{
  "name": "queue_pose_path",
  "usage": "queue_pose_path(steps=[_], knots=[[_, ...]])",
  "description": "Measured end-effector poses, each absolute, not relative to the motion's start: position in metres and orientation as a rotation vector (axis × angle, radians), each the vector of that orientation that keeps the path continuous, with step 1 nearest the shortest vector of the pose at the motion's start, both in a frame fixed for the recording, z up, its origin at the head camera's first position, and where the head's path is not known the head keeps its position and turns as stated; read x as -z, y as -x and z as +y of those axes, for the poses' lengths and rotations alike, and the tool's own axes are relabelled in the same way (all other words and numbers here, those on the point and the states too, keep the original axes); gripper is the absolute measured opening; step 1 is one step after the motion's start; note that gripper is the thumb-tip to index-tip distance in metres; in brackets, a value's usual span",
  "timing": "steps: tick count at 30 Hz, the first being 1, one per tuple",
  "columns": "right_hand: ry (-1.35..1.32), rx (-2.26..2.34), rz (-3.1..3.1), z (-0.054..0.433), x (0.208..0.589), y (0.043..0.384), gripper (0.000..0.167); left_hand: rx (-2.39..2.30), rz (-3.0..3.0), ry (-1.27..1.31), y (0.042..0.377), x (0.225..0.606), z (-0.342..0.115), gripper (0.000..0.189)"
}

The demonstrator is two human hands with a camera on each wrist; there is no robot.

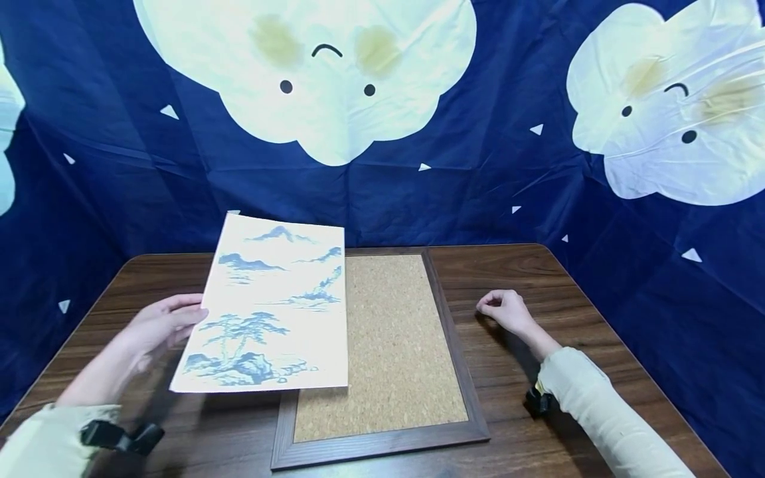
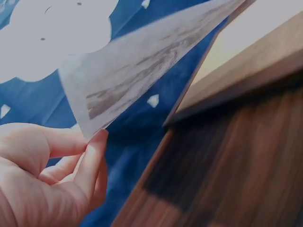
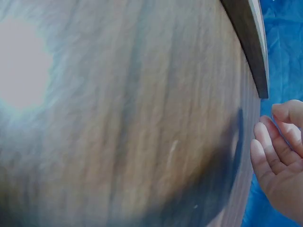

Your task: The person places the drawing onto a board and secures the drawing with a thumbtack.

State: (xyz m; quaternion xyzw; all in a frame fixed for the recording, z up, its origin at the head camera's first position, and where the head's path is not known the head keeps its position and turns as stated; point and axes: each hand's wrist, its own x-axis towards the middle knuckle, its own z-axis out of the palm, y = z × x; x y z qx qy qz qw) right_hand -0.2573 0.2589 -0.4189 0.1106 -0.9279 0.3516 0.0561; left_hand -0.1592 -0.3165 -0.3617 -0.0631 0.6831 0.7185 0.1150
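Note:
My left hand point(image 1: 164, 325) pinches the left edge of a white paper sheet point(image 1: 323, 318) printed with blue mountains and pine trees. In the left wrist view the thumb and fingers point(image 2: 97, 151) grip one corner of the sheet. The paper is held up, tilted, and overlaps the left part of a cork board point(image 1: 400, 332) with a dark wooden frame, hiding much of that side. To the right of the board, my right hand point(image 1: 507, 311) is over the table, its fingers loosely curled. Nothing shows between its fingers point(image 3: 267, 156) in the right wrist view.
The cork board lies flat on a brown wood-grain table point(image 1: 466, 272). A dark blue cloth point(image 1: 382, 199) with white cloud faces hangs behind the table and along both sides. Each wrist wears a black strapped device point(image 1: 122, 437).

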Motion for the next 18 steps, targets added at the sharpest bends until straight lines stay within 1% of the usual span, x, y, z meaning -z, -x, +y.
queue_pose_path(steps=[2, 3, 7, 9, 14, 18], knots=[[-0.348, -1.070, -2.804, 0.256, 0.417, 0.258, 0.004, -2.107, 1.997, 0.176, 0.162, 0.364, -0.298, 0.020], [-0.354, -1.078, -2.800, 0.255, 0.416, 0.258, 0.004, -2.115, 1.992, 0.174, 0.164, 0.366, -0.289, 0.024], [-0.353, -1.118, -2.800, 0.251, 0.414, 0.259, 0.004, -2.099, 2.005, 0.197, 0.167, 0.376, -0.251, 0.049], [-0.355, -1.123, -2.801, 0.251, 0.413, 0.260, 0.005, -2.112, 1.983, 0.206, 0.167, 0.381, -0.233, 0.053], [-0.376, -1.192, -2.795, 0.247, 0.410, 0.261, 0.005, -2.111, 1.966, 0.243, 0.167, 0.392, -0.195, 0.049], [-0.412, -1.267, -2.782, 0.241, 0.408, 0.262, 0.005, -2.082, 2.003, 0.283, 0.166, 0.395, -0.176, 0.048]])
